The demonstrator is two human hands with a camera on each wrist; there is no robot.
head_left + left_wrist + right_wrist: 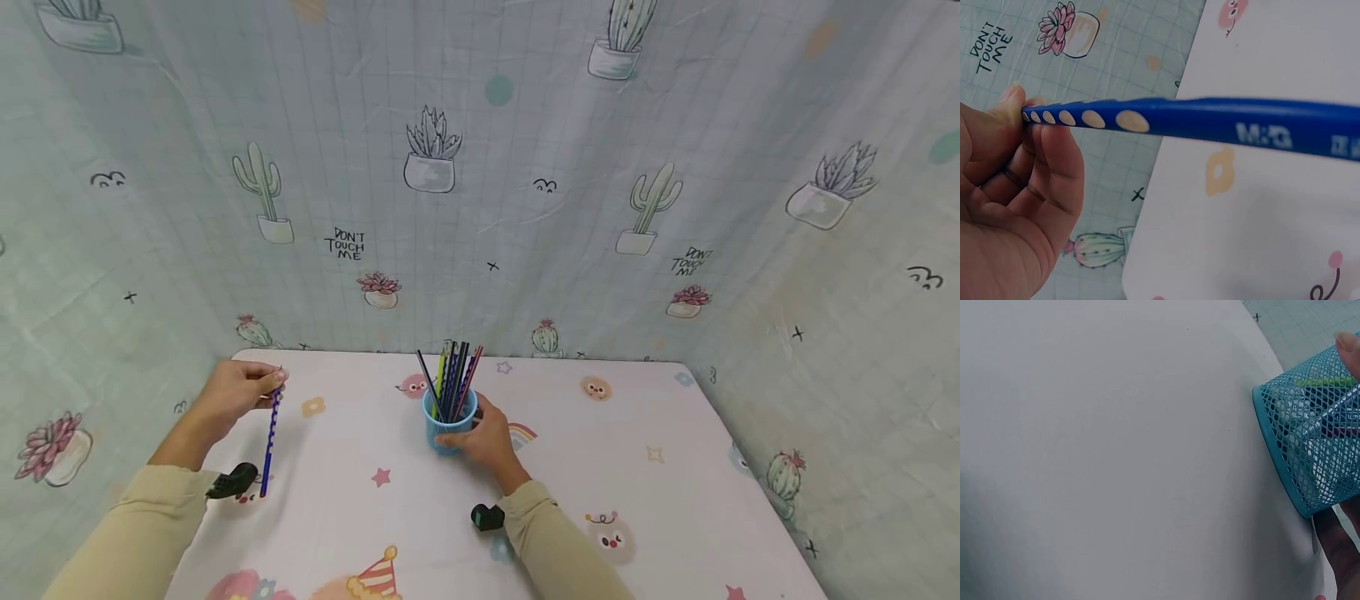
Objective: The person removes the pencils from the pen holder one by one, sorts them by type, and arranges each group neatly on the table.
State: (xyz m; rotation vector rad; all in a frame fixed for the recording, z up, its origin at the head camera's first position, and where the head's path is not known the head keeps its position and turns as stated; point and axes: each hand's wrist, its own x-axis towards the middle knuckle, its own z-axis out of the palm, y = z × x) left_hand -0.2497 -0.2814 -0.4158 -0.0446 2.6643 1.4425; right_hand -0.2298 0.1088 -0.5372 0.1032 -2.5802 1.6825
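Observation:
At the table's left side, my left hand point(242, 388) pinches a blue pencil point(271, 442) by its upper end. The pencil hangs almost upright, its lower end pointing down toward the tabletop. Light oval dimples and white lettering show along the blue pencil point(1204, 122) in the left wrist view. My right hand point(487, 437) holds a light blue mesh pen cup point(442, 437) from its right side, thumb across the front. Several pencils point(452, 379), dark, lime green and red, stand in the cup. In the right wrist view the mesh cup point(1316, 437) shows its base rim close to the table.
A white table point(600, 467) printed with stars, flowers and faces lies under both hands. Behind it and at both sides hangs a grey-green cloth point(495, 208) with potted cactus drawings. A dark wrist camera point(487, 517) sits at the right cuff, another point(234, 481) at the left.

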